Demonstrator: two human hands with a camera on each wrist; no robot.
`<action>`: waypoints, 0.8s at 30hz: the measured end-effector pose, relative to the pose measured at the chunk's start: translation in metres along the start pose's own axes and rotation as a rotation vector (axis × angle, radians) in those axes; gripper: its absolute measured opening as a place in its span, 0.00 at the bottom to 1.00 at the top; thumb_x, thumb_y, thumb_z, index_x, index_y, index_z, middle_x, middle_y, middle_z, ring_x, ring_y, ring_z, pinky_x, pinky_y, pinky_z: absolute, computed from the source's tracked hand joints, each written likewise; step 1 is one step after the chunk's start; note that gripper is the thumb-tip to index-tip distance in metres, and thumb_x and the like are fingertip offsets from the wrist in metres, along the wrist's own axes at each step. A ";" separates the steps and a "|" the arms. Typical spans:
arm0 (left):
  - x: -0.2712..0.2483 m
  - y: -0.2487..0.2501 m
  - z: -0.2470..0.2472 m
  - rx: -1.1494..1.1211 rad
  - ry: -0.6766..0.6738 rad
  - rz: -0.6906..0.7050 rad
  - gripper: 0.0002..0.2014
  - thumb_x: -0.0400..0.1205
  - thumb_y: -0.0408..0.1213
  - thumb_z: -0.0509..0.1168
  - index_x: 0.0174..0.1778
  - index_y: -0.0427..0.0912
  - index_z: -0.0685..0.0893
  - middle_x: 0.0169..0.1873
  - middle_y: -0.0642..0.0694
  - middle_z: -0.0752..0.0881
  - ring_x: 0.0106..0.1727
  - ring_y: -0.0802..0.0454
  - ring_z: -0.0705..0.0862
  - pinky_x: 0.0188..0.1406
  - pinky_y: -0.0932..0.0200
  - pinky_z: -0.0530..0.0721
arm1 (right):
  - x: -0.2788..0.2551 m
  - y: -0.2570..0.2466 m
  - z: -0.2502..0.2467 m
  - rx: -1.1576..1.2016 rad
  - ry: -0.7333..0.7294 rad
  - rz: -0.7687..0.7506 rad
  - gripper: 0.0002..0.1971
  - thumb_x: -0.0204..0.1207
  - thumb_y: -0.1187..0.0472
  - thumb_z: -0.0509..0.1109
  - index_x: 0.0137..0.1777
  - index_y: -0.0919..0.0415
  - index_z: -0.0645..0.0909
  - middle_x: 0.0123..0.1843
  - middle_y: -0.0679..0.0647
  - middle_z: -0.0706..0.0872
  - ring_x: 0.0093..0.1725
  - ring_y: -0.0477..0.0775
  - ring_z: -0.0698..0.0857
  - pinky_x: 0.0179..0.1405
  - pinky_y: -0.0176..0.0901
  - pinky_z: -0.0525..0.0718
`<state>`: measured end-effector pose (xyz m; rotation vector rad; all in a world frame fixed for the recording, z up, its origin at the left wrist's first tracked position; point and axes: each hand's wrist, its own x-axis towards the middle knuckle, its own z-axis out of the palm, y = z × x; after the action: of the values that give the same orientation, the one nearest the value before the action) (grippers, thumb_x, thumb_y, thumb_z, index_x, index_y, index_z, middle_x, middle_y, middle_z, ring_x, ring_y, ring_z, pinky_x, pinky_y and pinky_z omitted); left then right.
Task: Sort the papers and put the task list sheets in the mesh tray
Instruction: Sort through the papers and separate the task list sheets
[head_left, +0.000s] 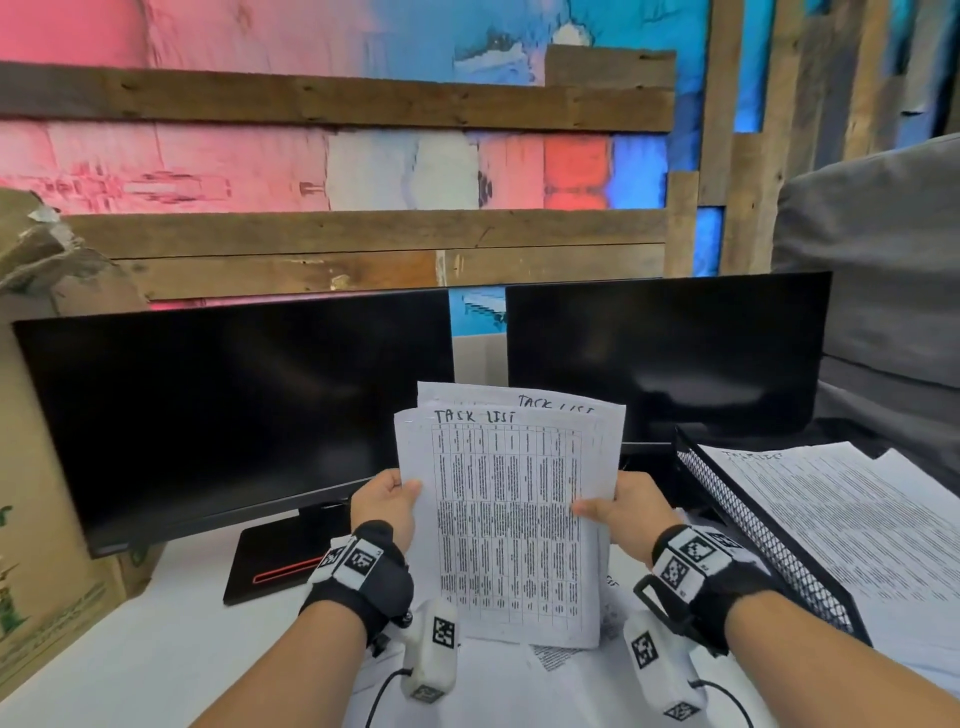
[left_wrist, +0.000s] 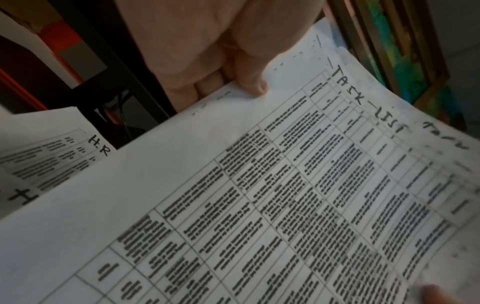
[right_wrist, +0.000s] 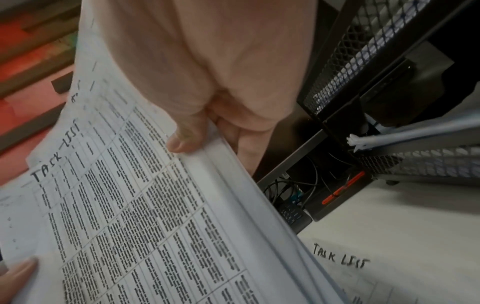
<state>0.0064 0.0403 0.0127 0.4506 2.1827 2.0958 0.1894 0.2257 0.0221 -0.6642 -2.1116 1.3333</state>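
Note:
I hold a stack of printed sheets (head_left: 511, 519) upright in front of the monitors; the front sheet and the one behind it are headed "TASK LIST" (left_wrist: 298, 185) (right_wrist: 135, 216). My left hand (head_left: 387, 499) pinches the stack's left edge, thumb in front (left_wrist: 253, 87). My right hand (head_left: 623, 506) pinches the right edge, thumb on the front sheet (right_wrist: 185, 142). The black mesh tray (head_left: 753, 525) stands at the right with task list sheets (head_left: 852, 519) lying in it. On the desk lie a loose sheet marked "H.R" (left_wrist: 52, 152) and one marked "TASK LIST" (right_wrist: 363, 267).
Two dark monitors (head_left: 234, 415) (head_left: 670, 353) stand behind the stack, their bases close to my hands. A cardboard box (head_left: 47, 467) fills the left edge. A grey cushion (head_left: 883, 260) rises at the back right. More loose papers (head_left: 561, 670) lie on the white desk below the stack.

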 end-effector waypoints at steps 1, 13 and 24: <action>0.000 0.002 0.001 0.029 0.008 0.010 0.07 0.82 0.30 0.63 0.41 0.36 0.84 0.40 0.39 0.88 0.40 0.44 0.85 0.45 0.51 0.85 | -0.001 -0.002 -0.004 0.005 -0.005 -0.005 0.12 0.77 0.68 0.71 0.59 0.56 0.85 0.55 0.49 0.89 0.54 0.49 0.87 0.62 0.53 0.85; -0.020 0.053 0.069 0.199 -0.073 0.147 0.07 0.81 0.30 0.61 0.40 0.30 0.80 0.38 0.36 0.81 0.39 0.45 0.77 0.41 0.55 0.76 | -0.046 -0.039 -0.130 -0.041 0.494 -0.045 0.10 0.80 0.67 0.68 0.59 0.65 0.86 0.54 0.56 0.89 0.52 0.57 0.87 0.59 0.56 0.85; -0.074 0.087 0.164 0.180 -0.299 0.198 0.05 0.81 0.31 0.62 0.41 0.39 0.82 0.41 0.43 0.83 0.43 0.46 0.80 0.43 0.60 0.74 | -0.086 -0.065 -0.294 -0.287 0.990 -0.013 0.10 0.80 0.66 0.64 0.57 0.70 0.81 0.56 0.67 0.86 0.57 0.70 0.84 0.60 0.64 0.81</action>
<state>0.1328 0.1805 0.0785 0.9642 2.2306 1.7773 0.4440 0.3331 0.1700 -1.1276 -1.4556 0.4793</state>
